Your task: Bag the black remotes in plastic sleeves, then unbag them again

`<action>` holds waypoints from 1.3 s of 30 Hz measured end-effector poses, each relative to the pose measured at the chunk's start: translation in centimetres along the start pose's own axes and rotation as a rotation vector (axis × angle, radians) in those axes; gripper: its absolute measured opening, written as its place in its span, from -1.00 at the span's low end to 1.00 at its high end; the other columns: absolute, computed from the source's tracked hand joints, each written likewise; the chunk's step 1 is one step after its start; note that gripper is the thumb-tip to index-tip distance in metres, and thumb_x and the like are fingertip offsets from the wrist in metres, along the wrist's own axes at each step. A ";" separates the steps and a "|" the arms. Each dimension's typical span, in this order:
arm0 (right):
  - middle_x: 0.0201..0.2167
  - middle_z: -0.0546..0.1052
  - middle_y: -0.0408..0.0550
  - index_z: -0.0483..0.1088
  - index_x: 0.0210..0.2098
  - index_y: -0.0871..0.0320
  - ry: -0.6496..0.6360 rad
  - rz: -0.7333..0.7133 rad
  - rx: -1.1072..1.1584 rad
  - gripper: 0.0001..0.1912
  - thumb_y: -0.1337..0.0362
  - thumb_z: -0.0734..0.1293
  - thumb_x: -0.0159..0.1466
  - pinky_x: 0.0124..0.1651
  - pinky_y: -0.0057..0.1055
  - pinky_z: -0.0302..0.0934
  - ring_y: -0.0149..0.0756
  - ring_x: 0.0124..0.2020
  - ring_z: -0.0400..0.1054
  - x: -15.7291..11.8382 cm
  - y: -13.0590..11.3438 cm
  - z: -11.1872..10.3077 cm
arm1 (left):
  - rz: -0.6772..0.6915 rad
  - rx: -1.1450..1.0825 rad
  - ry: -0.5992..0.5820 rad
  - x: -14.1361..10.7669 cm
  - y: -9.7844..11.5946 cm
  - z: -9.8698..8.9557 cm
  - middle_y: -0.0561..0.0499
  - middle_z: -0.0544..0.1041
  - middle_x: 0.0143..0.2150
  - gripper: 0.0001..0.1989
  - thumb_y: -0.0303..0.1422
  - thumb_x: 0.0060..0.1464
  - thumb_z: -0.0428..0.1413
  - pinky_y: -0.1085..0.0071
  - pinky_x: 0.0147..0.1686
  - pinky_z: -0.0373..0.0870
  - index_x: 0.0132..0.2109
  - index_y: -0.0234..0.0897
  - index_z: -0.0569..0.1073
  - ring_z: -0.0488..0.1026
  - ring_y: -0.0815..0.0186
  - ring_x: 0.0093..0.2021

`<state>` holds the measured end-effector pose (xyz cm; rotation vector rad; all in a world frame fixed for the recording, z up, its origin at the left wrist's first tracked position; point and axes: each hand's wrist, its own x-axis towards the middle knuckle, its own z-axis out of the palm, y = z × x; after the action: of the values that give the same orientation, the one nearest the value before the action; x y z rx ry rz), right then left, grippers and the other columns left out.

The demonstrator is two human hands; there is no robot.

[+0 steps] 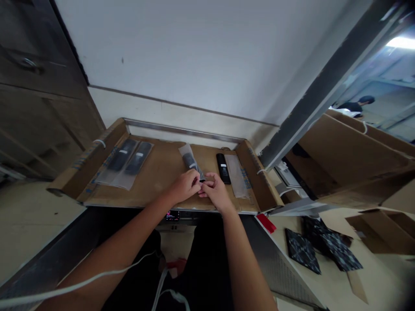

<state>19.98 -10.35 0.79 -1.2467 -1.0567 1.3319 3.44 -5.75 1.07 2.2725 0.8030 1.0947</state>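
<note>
Both hands meet over the middle of a cardboard-lined tray [162, 172]. My left hand [187, 185] is closed, its fingertips at the near end of a translucent sleeve with a dark object inside [189, 159]. Beside it my right hand [214, 189] has its fingers bent and pinched at the same end, near the left fingertips. Two sleeved dark items [129, 160] lie side by side at the tray's left. To the right of my hands rests a bare black item with a white label [223, 168], and next to it an unfilled-looking translucent sleeve [236, 176].
Cardboard walls [259, 172] edge the tray. A large cardboard box [350, 160] stands at the right, with patterned dark packages [330, 246] and an open carton [382, 231] below. A phone [173, 215] sits under the front edge. A person [355, 105] is far back right.
</note>
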 end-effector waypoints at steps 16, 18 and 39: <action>-0.63 0.41 -0.17 0.48 -0.43 0.17 0.288 -0.087 -0.579 -0.79 0.23 0.23 0.10 -0.58 -0.48 0.04 -0.36 -0.64 0.25 0.6 0.5 1.6 | -0.076 0.056 0.046 -0.3 0.5 0.2 -0.01 0.49 -0.25 -0.91 -0.43 0.24 -0.02 0.36 -0.20 0.34 -0.16 -0.24 0.38 0.42 0.29 -0.25; -0.61 0.43 -0.17 0.52 -0.29 0.17 0.342 -0.070 -0.581 -0.72 0.16 0.26 0.13 -0.59 -0.46 0.09 -0.33 -0.65 0.28 0.3 0.6 1.6 | -0.152 0.152 0.168 -0.1 -0.6 -0.1 -0.07 0.51 -0.16 -0.86 -0.44 0.25 -0.03 0.27 -0.08 0.35 -0.12 -0.25 0.41 0.44 0.23 -0.13; -0.58 0.43 -0.11 0.52 -0.44 0.18 0.477 -0.247 -0.470 -0.57 -0.03 0.25 0.26 -0.37 -0.41 0.21 -0.28 -0.46 0.33 -0.4 0.9 -1.1 | -0.126 0.426 0.056 -0.4 -1.8 -0.5 -0.11 0.51 0.08 -0.70 -0.46 0.19 0.03 0.09 0.05 0.31 0.03 -0.21 0.51 0.41 0.12 0.06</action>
<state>21.03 -10.91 -0.14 -1.6140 -1.1580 0.5642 2.26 -4.65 -0.01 2.4949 1.2874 1.0065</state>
